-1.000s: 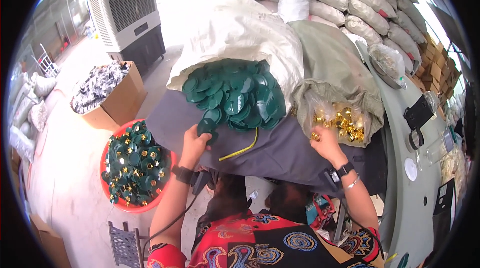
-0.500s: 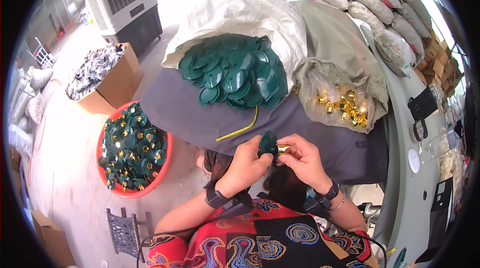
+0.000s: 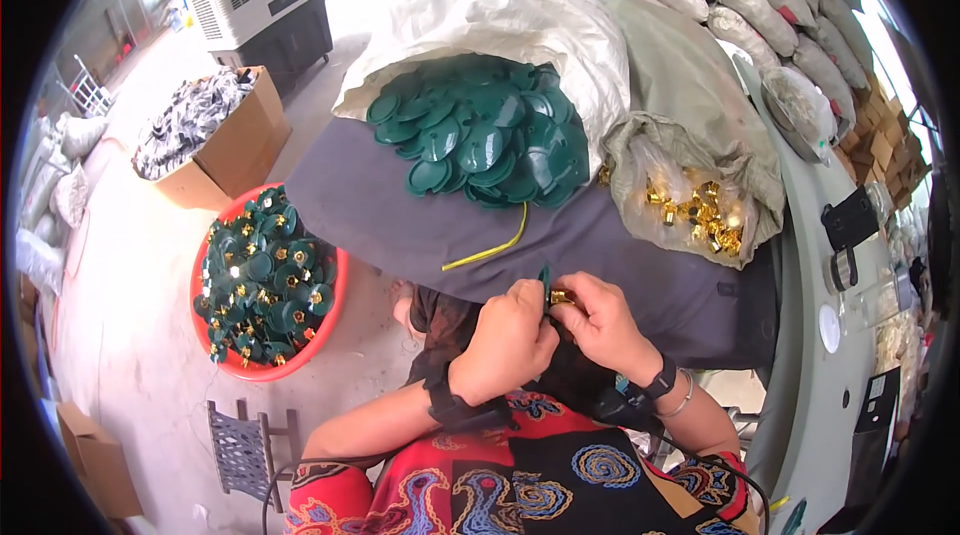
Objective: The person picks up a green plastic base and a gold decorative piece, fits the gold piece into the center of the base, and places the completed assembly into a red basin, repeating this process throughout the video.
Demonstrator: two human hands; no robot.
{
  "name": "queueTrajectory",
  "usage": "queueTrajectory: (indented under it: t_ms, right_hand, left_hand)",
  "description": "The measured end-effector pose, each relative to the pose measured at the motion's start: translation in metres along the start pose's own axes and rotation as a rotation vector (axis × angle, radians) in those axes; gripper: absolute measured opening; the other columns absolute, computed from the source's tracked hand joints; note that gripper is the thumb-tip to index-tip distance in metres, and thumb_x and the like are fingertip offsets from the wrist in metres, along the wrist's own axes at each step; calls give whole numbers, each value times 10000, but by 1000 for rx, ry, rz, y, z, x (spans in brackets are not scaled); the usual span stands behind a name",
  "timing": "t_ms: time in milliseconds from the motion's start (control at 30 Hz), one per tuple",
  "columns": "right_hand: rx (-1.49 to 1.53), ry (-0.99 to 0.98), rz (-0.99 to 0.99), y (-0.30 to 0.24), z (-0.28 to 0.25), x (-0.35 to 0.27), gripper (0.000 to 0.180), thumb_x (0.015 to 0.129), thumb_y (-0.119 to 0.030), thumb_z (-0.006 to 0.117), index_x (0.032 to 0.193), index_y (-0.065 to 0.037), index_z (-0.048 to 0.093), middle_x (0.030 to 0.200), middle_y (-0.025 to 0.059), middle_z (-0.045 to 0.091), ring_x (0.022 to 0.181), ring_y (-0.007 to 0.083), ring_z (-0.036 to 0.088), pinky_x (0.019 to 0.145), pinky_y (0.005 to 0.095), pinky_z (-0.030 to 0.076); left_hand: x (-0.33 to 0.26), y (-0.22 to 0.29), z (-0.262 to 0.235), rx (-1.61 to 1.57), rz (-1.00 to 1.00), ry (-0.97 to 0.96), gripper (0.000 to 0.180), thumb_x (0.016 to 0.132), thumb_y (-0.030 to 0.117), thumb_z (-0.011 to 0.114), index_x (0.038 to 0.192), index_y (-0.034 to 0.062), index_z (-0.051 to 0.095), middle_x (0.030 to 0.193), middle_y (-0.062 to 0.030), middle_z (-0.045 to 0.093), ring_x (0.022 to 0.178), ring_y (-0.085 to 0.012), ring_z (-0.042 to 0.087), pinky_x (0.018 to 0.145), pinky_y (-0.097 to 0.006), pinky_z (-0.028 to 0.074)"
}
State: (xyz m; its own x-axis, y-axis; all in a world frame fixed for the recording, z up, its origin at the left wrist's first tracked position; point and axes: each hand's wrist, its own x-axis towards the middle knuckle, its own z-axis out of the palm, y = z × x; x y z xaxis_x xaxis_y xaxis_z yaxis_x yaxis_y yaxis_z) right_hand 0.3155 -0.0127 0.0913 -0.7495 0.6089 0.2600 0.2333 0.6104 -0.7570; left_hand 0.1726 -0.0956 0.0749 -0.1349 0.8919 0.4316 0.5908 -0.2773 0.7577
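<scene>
Through my head camera I see both hands close together, just past the near edge of the grey cloth (image 3: 390,215). I have the left hand (image 3: 508,340) closed on a green disc (image 3: 546,287), which shows nearly edge-on, and the right hand (image 3: 605,330) pinching a gold cap (image 3: 563,297) between thumb and fingers, right beside the disc's face; I cannot tell whether the two are joined. Beyond them, a white sack (image 3: 480,10) lies with its mouth open on a pile of green discs (image 3: 480,145), and a yellow strip (image 3: 490,247) rests on the cloth in front of it. To my right, an olive sack (image 3: 690,65) opens on loose gold caps (image 3: 712,220). On the floor at my left, a red tub (image 3: 341,295) holds green discs fitted with gold pieces, near a cardboard box (image 3: 243,140).
</scene>
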Motion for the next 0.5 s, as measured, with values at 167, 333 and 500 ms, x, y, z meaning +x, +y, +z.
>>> queueTrajectory:
  t_ms: [167,333,500]
  right_hand:
    - [577,-73,559,-6,9,4,175,908,-129,550,1001,14,592,741,-3,594,526,26,514,438,195,410]
    - [585,-93,412,16,9,7,297,875,-225,660,1033,19,597,728,11,601,553,58,550,481,209,452]
    - [-62,417,396,90,-65,7,208,814,-168,677,909,12,636,733,108,649,680,173,624,634,312,491]
  left_hand:
    - [-8,-9,-2,81,88,-8,256,663,-53,543,913,-40,490,782,-205,520,650,-409,553,549,-478,429]
    - [-16,-57,-37,-395,-545,-12,185,791,18,563,974,7,583,727,5,587,574,-76,535,478,-254,424]
    - [-44,-155,-149,-334,-623,518,201,781,58,512,964,30,588,695,5,591,462,-47,482,399,-174,378]
